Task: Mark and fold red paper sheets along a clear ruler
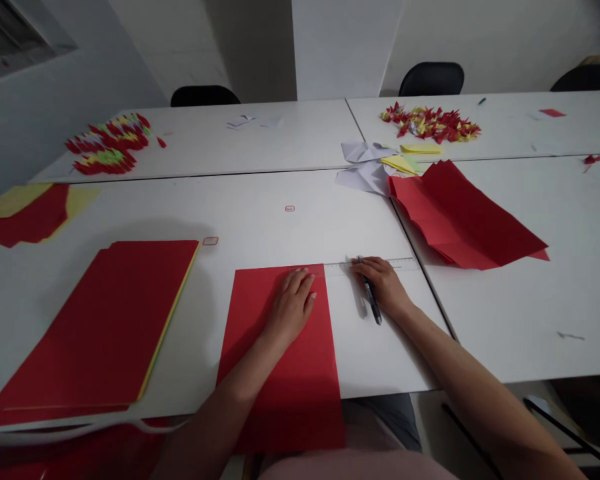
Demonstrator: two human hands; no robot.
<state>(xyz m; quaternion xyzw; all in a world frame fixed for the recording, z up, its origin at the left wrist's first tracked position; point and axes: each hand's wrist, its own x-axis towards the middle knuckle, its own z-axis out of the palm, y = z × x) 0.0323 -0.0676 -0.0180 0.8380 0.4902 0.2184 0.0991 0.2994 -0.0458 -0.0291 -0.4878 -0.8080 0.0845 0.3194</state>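
A red paper sheet (280, 373) lies on the white table (260, 213) in front of me. My left hand (293, 303) rests flat on its upper part, fingers stretched out, fingertips at a clear ruler (380, 265) lying along the sheet's top edge. My right hand (385, 283) sits to the right of the sheet, by the ruler, fingers closed round a black pen (371, 300) whose tip points up toward the ruler.
A stack of red and yellow sheets (105, 327) lies at the left. Folded red sheets (460, 217) and white and yellow papers (367, 167) lie at the right. Piles of small folded paper pieces (107, 143) (430, 123) sit on the far tables. Black chairs (430, 79) stand behind.
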